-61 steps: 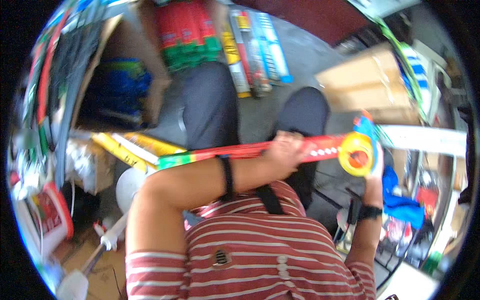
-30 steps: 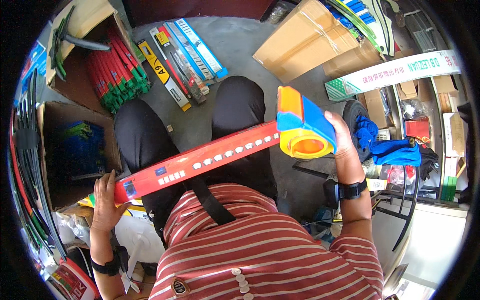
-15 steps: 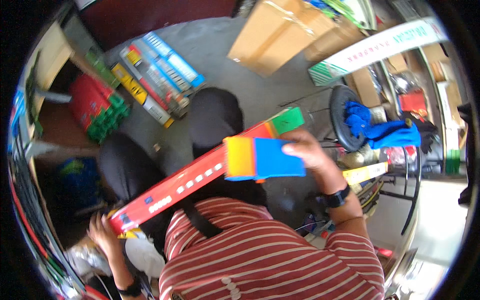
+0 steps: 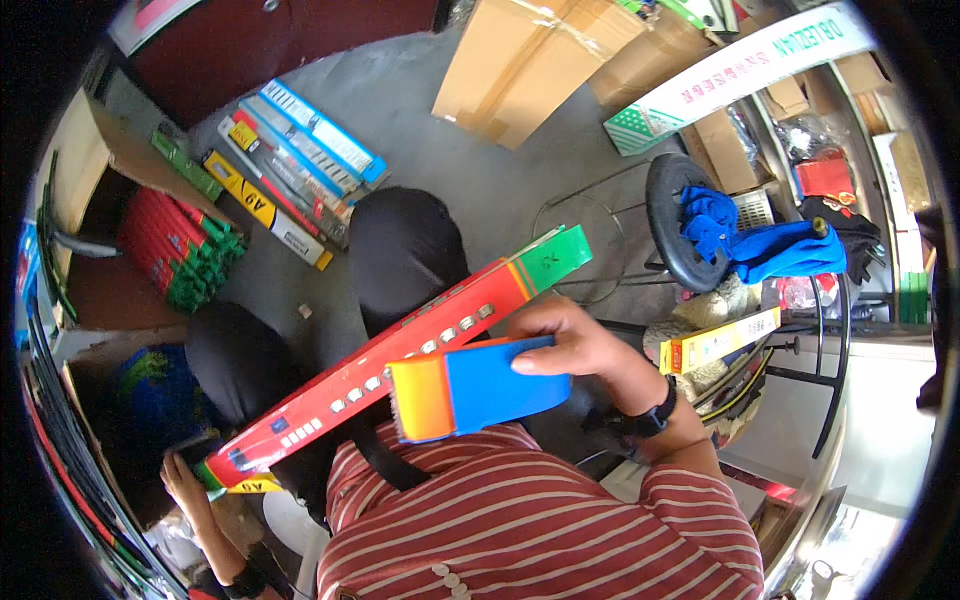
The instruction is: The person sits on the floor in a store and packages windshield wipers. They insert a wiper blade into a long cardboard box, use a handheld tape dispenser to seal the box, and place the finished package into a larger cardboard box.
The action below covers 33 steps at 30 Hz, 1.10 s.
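A long red box (image 4: 365, 365) with a green end lies slanted across my lap, its right end higher in the view. My left hand (image 4: 183, 490) is closed around the box's lower left end. In my right hand (image 4: 568, 340) is a flat blue-and-yellow piece (image 4: 505, 385), the thumb on its blue part and the fingers behind it. Its yellow left edge looks fringed; cloth or brush, I cannot tell. The piece hangs over the near side of the box and hides part of it. A yellow box end (image 4: 255, 483) shows beneath the red box, next to my left hand.
Several long narrow boxes (image 4: 265, 205) lie on the floor ahead. Green-tipped red rods (image 4: 185, 245) fill a carton at left. Far ahead stands a cardboard box (image 4: 530, 65). A black round stool (image 4: 665, 225) with blue cloth (image 4: 780, 252) is at right, by shelves (image 4: 850, 120).
My right hand and the blue-and-yellow piece have moved down and left, toward my body, uncovering more of the red box's right part. My left hand still grips its lower end.
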Available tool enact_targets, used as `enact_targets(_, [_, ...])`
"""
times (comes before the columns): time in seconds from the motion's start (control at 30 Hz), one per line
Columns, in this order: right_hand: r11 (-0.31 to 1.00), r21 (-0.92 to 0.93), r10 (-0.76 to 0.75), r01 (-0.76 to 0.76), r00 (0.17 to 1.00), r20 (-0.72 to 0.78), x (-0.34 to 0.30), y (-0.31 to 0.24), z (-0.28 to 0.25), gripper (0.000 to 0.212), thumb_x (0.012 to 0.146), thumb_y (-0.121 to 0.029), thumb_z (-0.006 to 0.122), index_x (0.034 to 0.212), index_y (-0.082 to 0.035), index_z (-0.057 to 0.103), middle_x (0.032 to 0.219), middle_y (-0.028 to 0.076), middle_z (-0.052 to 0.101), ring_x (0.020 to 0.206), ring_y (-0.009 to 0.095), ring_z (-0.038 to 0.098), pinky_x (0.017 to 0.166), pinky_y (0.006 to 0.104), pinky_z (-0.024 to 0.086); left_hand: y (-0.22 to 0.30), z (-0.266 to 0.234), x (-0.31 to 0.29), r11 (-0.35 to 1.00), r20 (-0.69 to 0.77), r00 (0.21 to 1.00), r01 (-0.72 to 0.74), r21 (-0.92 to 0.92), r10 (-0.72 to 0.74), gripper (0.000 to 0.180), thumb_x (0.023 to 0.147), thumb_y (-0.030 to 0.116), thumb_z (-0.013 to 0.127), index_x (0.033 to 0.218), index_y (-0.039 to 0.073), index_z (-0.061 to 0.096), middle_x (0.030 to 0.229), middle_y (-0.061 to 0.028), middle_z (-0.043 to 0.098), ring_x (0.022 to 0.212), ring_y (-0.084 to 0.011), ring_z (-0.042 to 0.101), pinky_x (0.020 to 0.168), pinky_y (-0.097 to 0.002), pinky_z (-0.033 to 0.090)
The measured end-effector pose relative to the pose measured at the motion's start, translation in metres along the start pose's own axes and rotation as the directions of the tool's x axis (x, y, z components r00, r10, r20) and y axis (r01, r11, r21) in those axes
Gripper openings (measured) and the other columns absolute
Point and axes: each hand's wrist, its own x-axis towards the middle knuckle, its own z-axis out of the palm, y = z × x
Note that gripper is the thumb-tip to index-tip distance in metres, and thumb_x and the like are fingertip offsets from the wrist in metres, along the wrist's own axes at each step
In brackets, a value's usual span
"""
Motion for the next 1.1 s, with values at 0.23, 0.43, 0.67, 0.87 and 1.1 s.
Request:
enact_targets(0.23, [0.981, -0.142, -0.125, 0.133, 0.99, 0.062, -0.001, -0.011, 0.001, 0.035, 0.077, -0.024, 0.074, 0.066, -0.002, 0.049, 0.058, 0.006, 0.046, 0.054, 0.011, 0.044, 0.05, 0.0302, 0.033, 0.314, -0.063, -0.032, 0.491, 0.529, 0.637, 0.26, -0.832, 0.56, 0.039, 0.096, 0.031, 0.048, 0.118, -0.001, 0.056, 0.107, -0.0118, 0.061, 0.099, -0.0172, 0.056, 0.09, -0.0319, 0.042])
enact_targets(0.43, [0.965, -0.187, -0.173, 0.183, 0.983, 0.067, 0.001, -0.012, -0.001, 0.039, 0.077, -0.024, 0.074, 0.063, -0.003, 0.044, 0.057, 0.008, 0.042, 0.051, 0.013, 0.042, 0.048, 0.0315, 0.031, 0.39, -0.023, -0.057, 0.427, 0.594, 0.151, 0.56, -0.71, 0.79, 0.044, 0.095, 0.037, 0.049, 0.114, -0.002, 0.057, 0.103, -0.0067, 0.06, 0.096, -0.0141, 0.054, 0.089, -0.0291, 0.042])
enact_targets(0.67, [0.994, -0.088, -0.067, 0.063, 0.997, -0.042, -0.01, -0.001, 0.002, 0.04, 0.078, -0.025, 0.073, 0.062, -0.003, 0.044, 0.056, 0.004, 0.04, 0.051, 0.011, 0.04, 0.047, 0.0303, 0.031, 0.394, -0.017, -0.058, 0.44, 0.608, 0.165, 0.549, -0.711, 0.777, 0.029, 0.094, 0.024, 0.056, 0.106, -0.003, 0.058, 0.094, -0.0014, 0.059, 0.089, -0.0089, 0.053, 0.082, -0.0242, 0.043])
enact_targets(0.87, [0.994, -0.112, 0.008, -0.008, 1.0, -0.002, -0.015, 0.004, -0.004, 0.035, 0.08, -0.027, 0.071, 0.066, -0.002, 0.05, 0.059, 0.005, 0.046, 0.057, 0.009, 0.045, 0.05, 0.028, 0.035, 0.398, -0.022, -0.057, 0.525, 0.628, 0.243, 0.377, -0.763, 0.739, 0.021, 0.093, 0.018, 0.056, 0.099, -0.002, 0.059, 0.084, -0.0004, 0.06, 0.08, -0.0065, 0.054, 0.076, -0.0213, 0.045])
enact_targets(1.1, [0.989, -0.067, 0.137, -0.135, 0.99, 0.015, -0.018, -0.003, -0.01, 0.04, 0.081, -0.037, 0.066, 0.075, 0.001, 0.056, 0.063, 0.005, 0.051, 0.059, 0.013, 0.05, 0.053, 0.0285, 0.037, 0.403, -0.022, -0.058, 0.407, 0.62, 0.188, 0.606, -0.684, 0.762, 0.027, 0.093, 0.023, 0.056, 0.1, -0.003, 0.06, 0.086, -0.004, 0.063, 0.083, -0.0118, 0.059, 0.077, -0.0261, 0.046])
